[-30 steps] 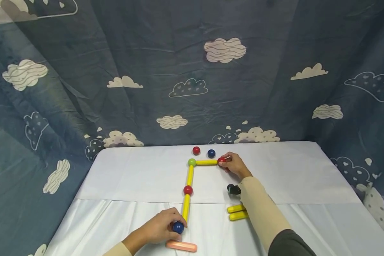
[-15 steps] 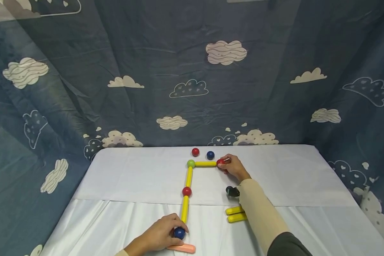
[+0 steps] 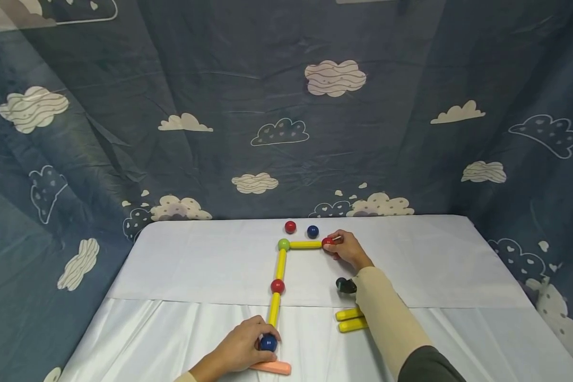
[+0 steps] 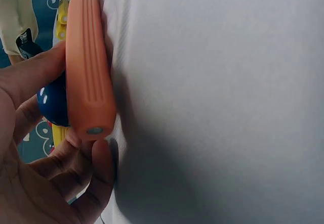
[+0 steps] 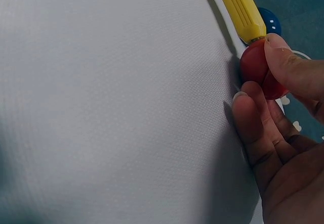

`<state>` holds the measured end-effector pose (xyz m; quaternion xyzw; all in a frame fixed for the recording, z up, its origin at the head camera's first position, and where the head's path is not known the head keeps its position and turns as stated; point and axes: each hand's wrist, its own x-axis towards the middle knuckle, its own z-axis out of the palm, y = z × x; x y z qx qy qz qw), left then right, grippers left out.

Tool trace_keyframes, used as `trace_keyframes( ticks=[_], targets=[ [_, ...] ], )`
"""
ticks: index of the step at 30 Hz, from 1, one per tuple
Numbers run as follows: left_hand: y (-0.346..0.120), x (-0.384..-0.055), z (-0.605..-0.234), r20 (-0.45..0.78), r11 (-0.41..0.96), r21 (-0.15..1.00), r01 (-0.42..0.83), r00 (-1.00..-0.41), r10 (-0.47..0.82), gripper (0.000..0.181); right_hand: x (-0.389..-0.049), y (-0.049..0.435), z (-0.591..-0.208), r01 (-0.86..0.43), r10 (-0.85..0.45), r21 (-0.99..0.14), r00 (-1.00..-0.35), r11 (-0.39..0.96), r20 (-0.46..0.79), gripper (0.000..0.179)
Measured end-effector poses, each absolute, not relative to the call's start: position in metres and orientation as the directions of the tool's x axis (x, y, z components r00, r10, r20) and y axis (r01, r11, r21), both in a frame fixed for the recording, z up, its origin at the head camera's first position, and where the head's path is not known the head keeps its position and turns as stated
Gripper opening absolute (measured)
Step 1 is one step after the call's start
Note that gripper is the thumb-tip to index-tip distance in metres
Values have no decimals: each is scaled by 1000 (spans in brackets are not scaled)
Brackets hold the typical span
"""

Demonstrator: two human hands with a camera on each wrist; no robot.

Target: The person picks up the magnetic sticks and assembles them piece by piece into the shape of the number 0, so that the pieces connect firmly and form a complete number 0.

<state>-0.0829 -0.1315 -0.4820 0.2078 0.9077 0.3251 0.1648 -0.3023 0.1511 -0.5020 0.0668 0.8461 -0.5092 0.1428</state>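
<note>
In the head view my left hand (image 3: 239, 346) grips a blue ball (image 3: 268, 343) at the near end of a yellow rod (image 3: 274, 309). Beside that ball lies an orange rod (image 3: 276, 367), its left end partly behind my thumb; the left wrist view shows the orange rod (image 4: 90, 62) in front of the ball. My right hand (image 3: 349, 251) pinches a red ball (image 3: 327, 242) on the end of another yellow rod (image 3: 305, 244). Between the hands, a red ball (image 3: 277, 286), a third yellow rod (image 3: 280, 264) and a green ball (image 3: 284, 244) join in an angled chain.
Behind the chain sit a loose red ball (image 3: 290, 227) and a blue ball (image 3: 312, 231). Two yellow rods (image 3: 350, 324) lie partly under the right sleeve (image 3: 387, 307). A dark object (image 3: 346, 285) shows beside that sleeve. White cloth (image 3: 196, 276) covers the table.
My left thumb has come closer to the orange rod and now overlaps its left end. The right hand keeps its pinch on the red ball. The head view has shifted slightly.
</note>
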Motion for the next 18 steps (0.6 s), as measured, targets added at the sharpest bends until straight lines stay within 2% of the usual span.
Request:
trace_keyframes(
  ticks=[18],
  targets=[
    [-129, -81, -483, -170, 732, 622, 279, -864, 474, 29, -303, 151, -503, 268, -23, -839, -949, 474, -315, 36]
  ],
)
